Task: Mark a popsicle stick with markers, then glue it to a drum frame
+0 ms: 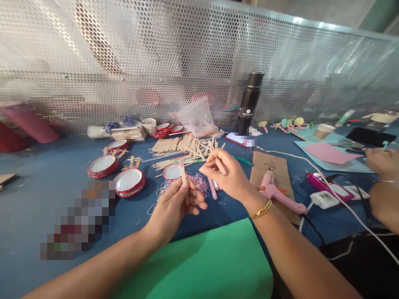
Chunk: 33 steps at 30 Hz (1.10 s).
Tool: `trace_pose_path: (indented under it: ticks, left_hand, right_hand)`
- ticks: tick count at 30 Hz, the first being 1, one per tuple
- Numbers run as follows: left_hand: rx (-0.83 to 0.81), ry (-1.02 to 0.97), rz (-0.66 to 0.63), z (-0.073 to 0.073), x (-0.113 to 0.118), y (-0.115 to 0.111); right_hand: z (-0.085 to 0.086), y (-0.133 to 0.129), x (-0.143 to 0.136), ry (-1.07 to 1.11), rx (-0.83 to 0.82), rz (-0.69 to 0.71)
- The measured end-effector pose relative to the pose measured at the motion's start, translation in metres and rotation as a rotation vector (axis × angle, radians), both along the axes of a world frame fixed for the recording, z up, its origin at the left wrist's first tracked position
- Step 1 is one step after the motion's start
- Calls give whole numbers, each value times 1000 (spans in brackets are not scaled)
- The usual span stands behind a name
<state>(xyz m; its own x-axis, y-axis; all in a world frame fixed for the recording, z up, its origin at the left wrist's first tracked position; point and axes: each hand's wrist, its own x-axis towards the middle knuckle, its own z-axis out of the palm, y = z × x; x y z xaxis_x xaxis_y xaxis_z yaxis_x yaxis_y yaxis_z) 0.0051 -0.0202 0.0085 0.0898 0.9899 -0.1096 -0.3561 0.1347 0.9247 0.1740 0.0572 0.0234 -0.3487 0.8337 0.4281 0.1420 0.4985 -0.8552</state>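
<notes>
Near the middle, my left hand pinches a flat wooden stick held upright between thumb and fingers. To its right, my right hand is curled, with a short pale pink cylinder in its fingers; its thumb and index fingertip come together, and anything between them is too small to tell. The hands are apart. Behind them lie a heap of wooden sticks, a tangle of pastel cords and a red-rimmed disc. A purple-pink stick lies below my right hand.
A pink glue gun rests on cardboard at right. Green sheet in front, red-rimmed discs at left, black bottle behind. White cable crosses the right side, near another person's hand.
</notes>
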Motion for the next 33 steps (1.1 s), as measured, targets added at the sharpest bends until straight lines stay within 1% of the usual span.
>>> trace_pose_path:
  ticks: [2,5,8,11,15,17,20,23,26,28,31,33]
  left_hand:
    - [-3,-5,-26,-1,1,-1]
    - [-3,-6,-74,-3,1,-3]
    - [-4,7,-128,-7,2,-4]
    - [-10,39,-181,-10,2,-4]
    - [44,165,-229,-10,-1,-2]
    - [74,243,-225,-10,-3,-1]
    - [83,329,-194,-9,-5,0]
    - [87,372,-202,-9,-5,-1]
    - [98,398,-214,-9,-3,-1]
    - [112,412,-204,-9,-3,-1]
    - [117,404,-181,-11,-5,1]
    - [108,387,-165,-11,-6,2]
  right_hand:
    - [-2,-7,-11,88,-109,108]
    - [-6,-13,-22,190,-262,195]
    - [-8,-15,-26,263,-355,217]
    - [-6,-17,-26,257,-405,231]
    - [-4,-21,-26,242,-486,266]
    - [-4,-22,-26,242,-486,257]
    - [-6,-21,-27,258,-440,233]
    - [-7,-19,-25,263,-377,246]
    - [-7,-16,-22,301,-300,216]
    - [-7,-13,-21,398,-325,229]
    - [-7,-10,-21,583,-430,315]
    - [-6,-9,-22,652,-489,345]
